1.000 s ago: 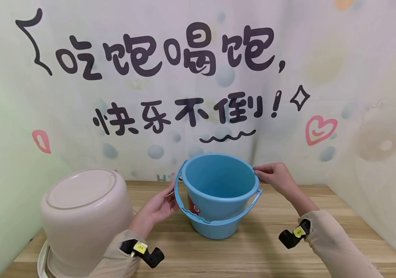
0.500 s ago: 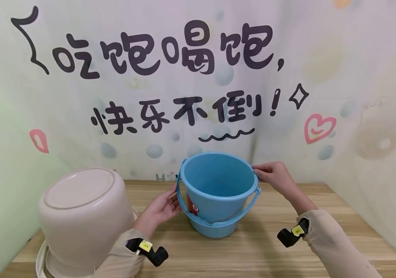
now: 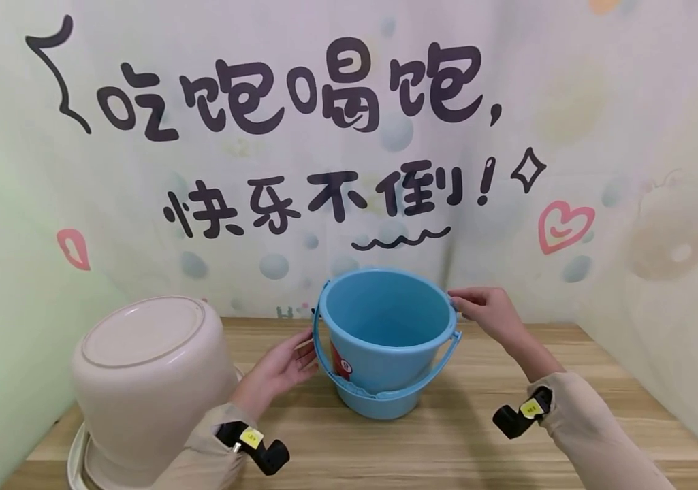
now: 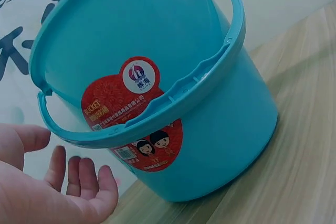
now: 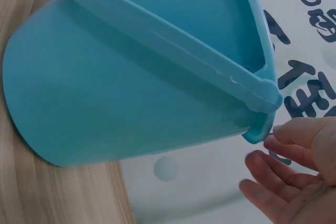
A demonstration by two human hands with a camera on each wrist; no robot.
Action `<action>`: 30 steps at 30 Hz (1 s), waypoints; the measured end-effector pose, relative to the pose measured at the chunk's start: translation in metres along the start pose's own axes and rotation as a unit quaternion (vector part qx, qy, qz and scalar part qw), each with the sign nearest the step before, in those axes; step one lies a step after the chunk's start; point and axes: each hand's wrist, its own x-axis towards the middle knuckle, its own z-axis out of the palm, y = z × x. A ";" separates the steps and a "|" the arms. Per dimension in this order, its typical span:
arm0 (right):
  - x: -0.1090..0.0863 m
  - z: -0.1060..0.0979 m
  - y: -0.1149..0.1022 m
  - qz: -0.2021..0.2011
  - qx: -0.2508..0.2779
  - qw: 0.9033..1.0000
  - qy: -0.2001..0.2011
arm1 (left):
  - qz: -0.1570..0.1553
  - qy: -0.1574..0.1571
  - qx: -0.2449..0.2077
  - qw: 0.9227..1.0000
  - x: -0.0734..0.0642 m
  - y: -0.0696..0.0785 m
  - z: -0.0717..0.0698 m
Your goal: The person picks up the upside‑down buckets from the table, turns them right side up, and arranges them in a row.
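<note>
Bucket [image 3: 379,371], blue, stands upright near the middle of the surface [image 3: 618,381], well short of its side edges. Handle [image 4: 207,82] is lowered, crossing the front of the bucket as a loop below the rim [image 3: 388,350]; a red label [image 4: 107,98] shows on the wall beside and partly behind it. Left hand [image 3: 281,371]: released, palm turned toward the bucket, fingers relaxed and slightly bent, just beside the handle's left end; the left wrist view shows a gap between thumb and handle. Right hand [image 3: 492,316]: not clenched, thumb and forefinger at the rim's right side, remaining fingers loosely spread beneath; whether the fingertips touch the rim, cannot tell. Tub [image 3: 152,395], pale pink, sits upside down to the left of the bucket, base up, lower part cut off by the frame. Beige sleeves [image 3: 594,425] on both arms. Backdrop [image 3: 502,238] carries large dark lettering and a pink heart [image 3: 543,231].
</note>
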 end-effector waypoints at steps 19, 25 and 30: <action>-0.025 0.039 -0.091 -0.174 0.026 0.984 -0.027 | 0.028 -0.022 0.081 0.996 -0.085 0.043 -0.014; -0.033 0.065 -0.110 -0.244 0.077 0.962 -0.098 | 0.033 -0.053 0.133 0.989 -0.108 0.053 -0.022; -0.038 0.088 -0.121 -0.273 0.099 0.945 -0.152 | 0.034 -0.066 0.163 0.984 -0.125 0.055 -0.031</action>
